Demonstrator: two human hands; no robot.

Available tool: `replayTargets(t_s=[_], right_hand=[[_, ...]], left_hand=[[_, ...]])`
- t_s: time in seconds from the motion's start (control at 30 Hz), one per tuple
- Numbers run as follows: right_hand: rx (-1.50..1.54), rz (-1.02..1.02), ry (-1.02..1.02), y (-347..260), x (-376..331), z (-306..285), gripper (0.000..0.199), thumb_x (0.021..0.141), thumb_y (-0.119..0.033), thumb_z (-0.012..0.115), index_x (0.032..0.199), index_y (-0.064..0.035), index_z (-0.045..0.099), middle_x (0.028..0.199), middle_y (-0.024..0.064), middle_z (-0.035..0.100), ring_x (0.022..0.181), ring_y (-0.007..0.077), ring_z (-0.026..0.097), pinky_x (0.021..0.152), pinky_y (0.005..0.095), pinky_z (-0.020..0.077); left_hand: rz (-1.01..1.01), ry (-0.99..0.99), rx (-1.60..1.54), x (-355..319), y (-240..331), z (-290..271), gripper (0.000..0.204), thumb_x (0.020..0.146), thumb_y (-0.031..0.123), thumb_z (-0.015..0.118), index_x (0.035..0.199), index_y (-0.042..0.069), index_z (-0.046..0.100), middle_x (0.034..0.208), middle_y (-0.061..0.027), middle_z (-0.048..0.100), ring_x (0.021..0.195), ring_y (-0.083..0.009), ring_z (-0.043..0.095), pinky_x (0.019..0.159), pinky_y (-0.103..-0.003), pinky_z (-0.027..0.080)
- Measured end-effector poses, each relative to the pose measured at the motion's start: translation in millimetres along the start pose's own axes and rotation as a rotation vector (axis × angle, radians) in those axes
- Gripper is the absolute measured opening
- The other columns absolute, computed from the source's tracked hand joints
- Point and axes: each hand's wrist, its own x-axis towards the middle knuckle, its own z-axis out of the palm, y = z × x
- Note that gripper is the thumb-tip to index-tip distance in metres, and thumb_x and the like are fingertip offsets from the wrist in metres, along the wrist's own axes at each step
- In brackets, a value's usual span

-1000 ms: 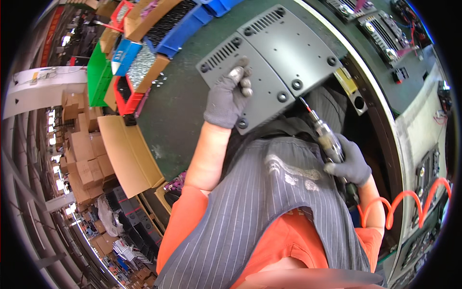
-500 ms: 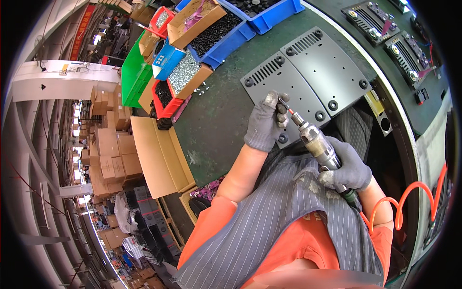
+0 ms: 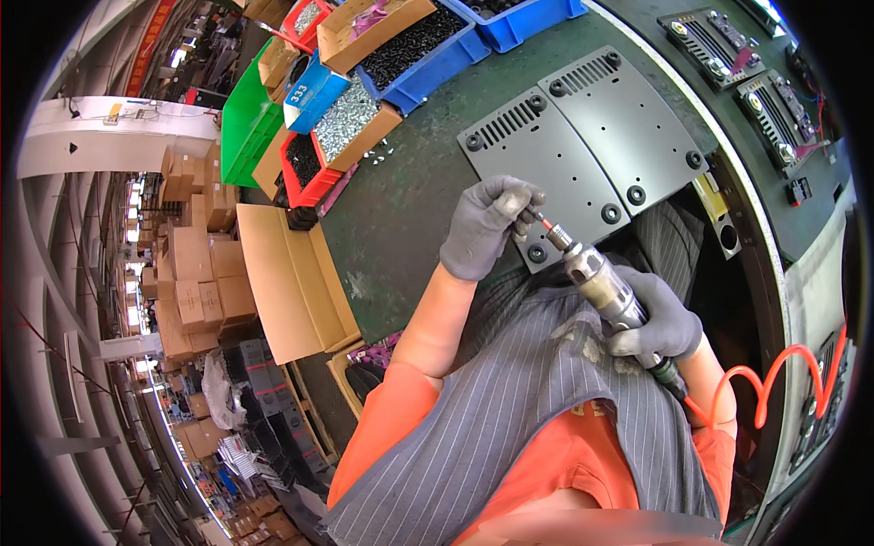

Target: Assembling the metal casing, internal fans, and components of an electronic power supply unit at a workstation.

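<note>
A dark grey metal panel (image 3: 583,150) with vent slots and round rubber feet lies on the green bench (image 3: 410,209). My right hand (image 3: 660,318), in a grey glove, grips a silver pneumatic screwdriver (image 3: 601,284) with its tip pointing up and left over the panel's near edge. My left hand (image 3: 487,223), also gloved, is pinched at the red-tipped bit of the screwdriver, apparently around a small screw that I cannot make out.
Blue, red and green bins (image 3: 437,55) and cardboard boxes of screws (image 3: 350,123) stand along the bench's far side. An orange coiled air hose (image 3: 783,382) runs from the tool at right. Black assemblies (image 3: 783,100) sit further right. A flat cardboard sheet (image 3: 291,282) lies left of the bench.
My left hand left the panel and came to the screwdriver's tip. The right hand lifted the tool off the panel's corner and tilted it toward the left hand. The view shifted.
</note>
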Motion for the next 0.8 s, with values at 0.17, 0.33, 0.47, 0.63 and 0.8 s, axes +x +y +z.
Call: replayTargets(t_s=[0.17, 0.33, 0.47, 0.63, 0.8], right_hand=[[0.269, 0.007, -0.142, 5, 0, 4, 0.078, 0.063, -0.028, 0.086, 0.128, 0.0034, 0.055, 0.1, 0.0056, 0.061, 0.087, 0.0117, 0.059, 0.077, 0.0259, 0.0484], [0.112, -0.02, -0.054, 5, -4, 0, 0.081, 0.061, -0.028, 0.085, 0.129, 0.0025, 0.054, 0.098, 0.0068, 0.064, 0.082, 0.0124, 0.061, 0.075, 0.0264, 0.05], [0.007, -0.172, 0.034, 9, 1, -2, 0.083, 0.059, -0.027, 0.086, 0.13, 0.0025, 0.055, 0.095, 0.0051, 0.064, 0.078, 0.0116, 0.061, 0.071, 0.026, 0.0502], [0.0, -0.111, 0.113, 1, -19, -13, 0.085, 0.057, -0.032, 0.088, 0.128, 0.0023, 0.056, 0.095, 0.0057, 0.063, 0.078, 0.011, 0.061, 0.07, 0.0264, 0.0497], [0.087, -0.08, 0.311, -15, -44, -25, 0.095, 0.049, -0.051, 0.091, 0.118, 0.0052, 0.058, 0.084, 0.0014, 0.062, 0.068, 0.0094, 0.057, 0.063, 0.0229, 0.0452]], left_hand=[[-0.02, -0.027, 0.004, -27, -9, -5, 0.049, 0.096, 0.045, 0.063, 0.11, -0.002, 0.067, 0.085, -0.0074, 0.067, 0.063, -0.0094, 0.059, 0.055, -0.022, 0.049], [-0.496, -0.369, 0.893, -71, -41, -18, 0.064, 0.095, 0.06, 0.053, 0.121, 0.002, 0.063, 0.096, -0.0188, 0.07, 0.08, -0.0294, 0.07, 0.07, -0.036, 0.055], [-0.188, -0.068, 1.165, -76, -104, -9, 0.056, 0.098, 0.053, 0.05, 0.111, 0.001, 0.064, 0.096, -0.0259, 0.068, 0.086, -0.0446, 0.064, 0.078, -0.048, 0.052], [0.253, -0.053, 1.291, -73, -74, 12, 0.045, 0.099, 0.046, 0.05, 0.103, 0.003, 0.064, 0.087, -0.0218, 0.066, 0.077, -0.0424, 0.064, 0.072, -0.05, 0.051], [0.45, -0.138, 1.696, -61, 65, 23, 0.026, 0.088, 0.033, 0.066, 0.087, 0.008, 0.058, 0.073, -0.0129, 0.055, 0.061, -0.0332, 0.06, 0.054, -0.043, 0.049]])
